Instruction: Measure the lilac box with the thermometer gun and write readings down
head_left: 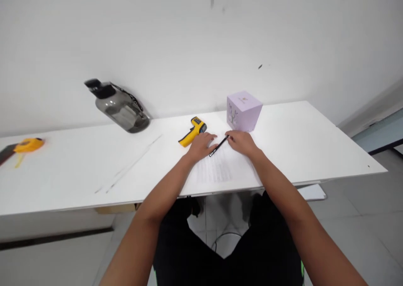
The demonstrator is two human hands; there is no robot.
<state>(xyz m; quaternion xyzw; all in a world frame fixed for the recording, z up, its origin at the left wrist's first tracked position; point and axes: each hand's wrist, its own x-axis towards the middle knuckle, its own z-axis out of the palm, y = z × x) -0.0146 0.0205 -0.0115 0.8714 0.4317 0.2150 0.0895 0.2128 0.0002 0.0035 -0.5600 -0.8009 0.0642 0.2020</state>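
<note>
A black pen [219, 145] slants between my two hands over a printed sheet of paper [214, 170] on the white table. My right hand [242, 143] has its fingertips closed around the pen's upper right end. My left hand [200, 147] lies on the left side of the paper with fingers stretched out, its thumb close to the pen's lower end; contact is hard to make out. Just beyond the left hand lies a yellow and black infrared thermometer gun [192, 132]. Behind the right hand stands a lilac box [244, 111] with a printed design.
A grey transparent water bottle [121, 109] with a black lid stands against the wall at left. Farther left on the white table [75, 164] is a blurred yellow and black tape measure [29, 145]. The table's front edge runs close to my legs.
</note>
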